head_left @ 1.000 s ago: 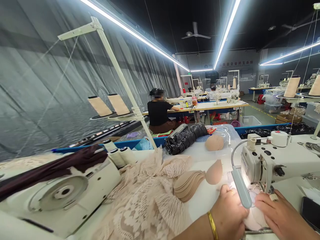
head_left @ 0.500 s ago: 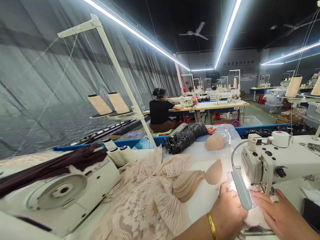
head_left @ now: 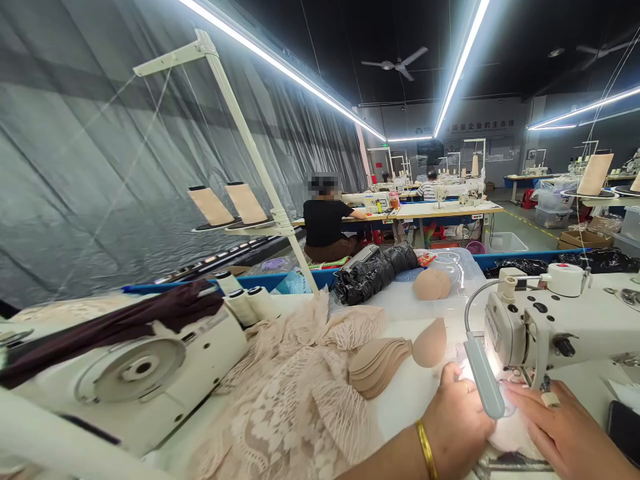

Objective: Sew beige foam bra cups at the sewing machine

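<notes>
At four o'clock, by the sewing machine [head_left: 509, 330], pale cloth [head_left: 510, 437] is pressed by the right hand [head_left: 563, 423], fingers outstretched; the left hand [head_left: 459, 423] is curled against it, its grip cannot be told. Sewing seems midway; at five o'clock, stacked pads [head_left: 375, 372] are left loose.

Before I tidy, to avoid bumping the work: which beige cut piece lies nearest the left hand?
The single teardrop-shaped piece beside the fanned stack. It's closest to the left hand; the others overlap, in that stack or on the clear plastic.
</notes>
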Demonstrator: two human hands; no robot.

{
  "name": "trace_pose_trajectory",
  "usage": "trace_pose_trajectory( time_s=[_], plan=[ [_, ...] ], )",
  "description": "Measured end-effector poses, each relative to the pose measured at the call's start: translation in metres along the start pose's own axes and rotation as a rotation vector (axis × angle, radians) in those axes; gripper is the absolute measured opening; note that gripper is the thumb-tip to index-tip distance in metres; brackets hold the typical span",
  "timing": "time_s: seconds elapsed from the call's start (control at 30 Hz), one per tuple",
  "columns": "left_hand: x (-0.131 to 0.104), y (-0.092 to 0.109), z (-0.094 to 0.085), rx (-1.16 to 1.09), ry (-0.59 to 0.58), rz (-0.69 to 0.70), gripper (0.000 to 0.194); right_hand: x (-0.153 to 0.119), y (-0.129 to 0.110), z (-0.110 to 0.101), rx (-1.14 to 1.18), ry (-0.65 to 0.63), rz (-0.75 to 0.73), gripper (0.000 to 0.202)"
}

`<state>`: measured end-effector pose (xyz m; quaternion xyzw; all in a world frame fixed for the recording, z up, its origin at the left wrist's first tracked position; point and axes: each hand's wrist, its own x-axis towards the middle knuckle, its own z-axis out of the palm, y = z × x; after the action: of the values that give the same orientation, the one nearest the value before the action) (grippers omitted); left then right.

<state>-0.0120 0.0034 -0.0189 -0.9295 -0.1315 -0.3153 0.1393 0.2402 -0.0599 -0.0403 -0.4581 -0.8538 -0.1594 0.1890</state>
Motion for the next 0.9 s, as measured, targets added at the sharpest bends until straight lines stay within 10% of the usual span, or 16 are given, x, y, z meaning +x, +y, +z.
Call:
trace_pose_trajectory(
  time_s=[0.9],
  plan=[
    [0.004,0.002,0.003,0.051,0.025,0.008,0.019,-0.01,0.002,0.013,0.008,0.097,0.116,0.032]
  ],
)
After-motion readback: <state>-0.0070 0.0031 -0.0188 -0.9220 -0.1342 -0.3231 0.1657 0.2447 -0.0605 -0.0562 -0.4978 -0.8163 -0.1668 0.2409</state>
